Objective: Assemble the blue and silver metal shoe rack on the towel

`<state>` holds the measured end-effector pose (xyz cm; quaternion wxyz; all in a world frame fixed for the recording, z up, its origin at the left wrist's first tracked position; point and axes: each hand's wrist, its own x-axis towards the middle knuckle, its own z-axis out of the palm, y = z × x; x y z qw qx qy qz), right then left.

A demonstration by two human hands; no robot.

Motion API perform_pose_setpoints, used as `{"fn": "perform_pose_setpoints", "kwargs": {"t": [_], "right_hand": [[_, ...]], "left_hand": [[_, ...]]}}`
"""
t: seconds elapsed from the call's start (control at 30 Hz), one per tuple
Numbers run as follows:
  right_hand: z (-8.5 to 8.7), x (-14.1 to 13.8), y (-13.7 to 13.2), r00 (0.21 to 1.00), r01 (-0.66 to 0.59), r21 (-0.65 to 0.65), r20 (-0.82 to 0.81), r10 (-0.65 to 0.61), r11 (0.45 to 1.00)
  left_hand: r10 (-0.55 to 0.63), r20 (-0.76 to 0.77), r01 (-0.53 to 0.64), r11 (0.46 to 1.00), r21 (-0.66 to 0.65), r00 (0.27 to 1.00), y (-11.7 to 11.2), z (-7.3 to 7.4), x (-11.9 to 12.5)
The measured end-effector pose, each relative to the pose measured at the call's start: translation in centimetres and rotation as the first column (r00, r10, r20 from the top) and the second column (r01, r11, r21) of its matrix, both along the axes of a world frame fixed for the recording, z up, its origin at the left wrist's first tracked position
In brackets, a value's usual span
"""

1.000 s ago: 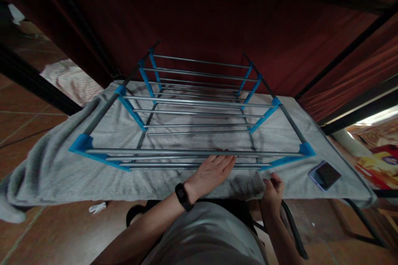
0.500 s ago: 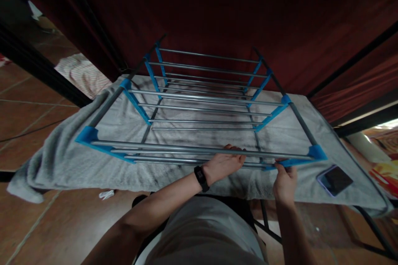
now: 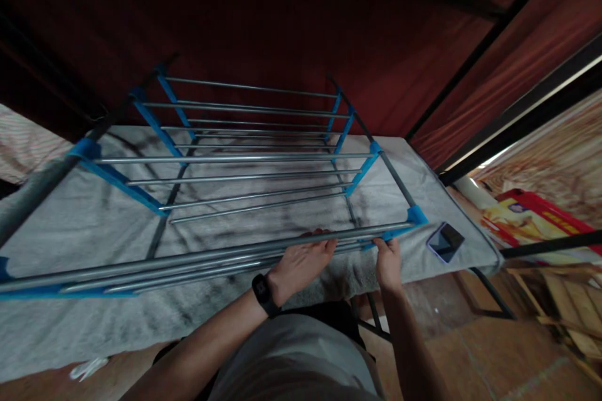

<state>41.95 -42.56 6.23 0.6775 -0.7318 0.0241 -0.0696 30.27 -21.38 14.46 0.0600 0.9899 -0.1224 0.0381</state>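
The left hand (image 3: 301, 261) is curling loosely over the nearest silver rail of the blue-jointed metal rack (image 3: 244, 163); the right hand (image 3: 388, 261) is gripping its near right corner on the grey-towelled bench (image 3: 56, 225).

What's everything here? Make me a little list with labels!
left hand: on the near rods of the rack, fingers over them
right hand: gripping the rods by the near right blue corner
rack: metal rods, blue side bars, lying on the towel
towel: grey, spread under the rack
phone: on the towel, right of the rack
watch: black, on the left wrist
curtain: dark red, behind
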Motion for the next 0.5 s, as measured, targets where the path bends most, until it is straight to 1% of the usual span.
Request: {"fn": "perform_pose_setpoints", "kwargs": {"t": [0.13, 0.27, 0.4, 0.5], "right_hand": [[-0.29, -0.09, 0.13, 1.0, 0.0, 0.022, 0.0, 0.0, 1.0], [-0.56, -0.2, 0.38, 1.0, -0.004, 0.048, 0.007, 0.003, 0.999], [-0.3, -0.36, 0.62, 1.0, 0.001, 0.05, 0.012, -0.001, 0.999], [0.06, -0.48, 0.76, 1.0, 0.007, 0.036, 0.017, -0.008, 0.999]], "left_hand": [[-0.013, 0.034, 0.012, 1.0, 0.019, 0.999, -0.2, 0.12, -0.1], [0.004, 0.046, -0.004, 1.0, 0.001, 0.999, -0.33, -0.01, -0.13], [0.021, 0.052, -0.02, 1.0, -0.004, 0.998, -0.4, -0.32, -0.08], [0.027, 0.05, -0.027, 1.0, -0.004, 0.998, -0.42, -0.2, -0.09]]}}
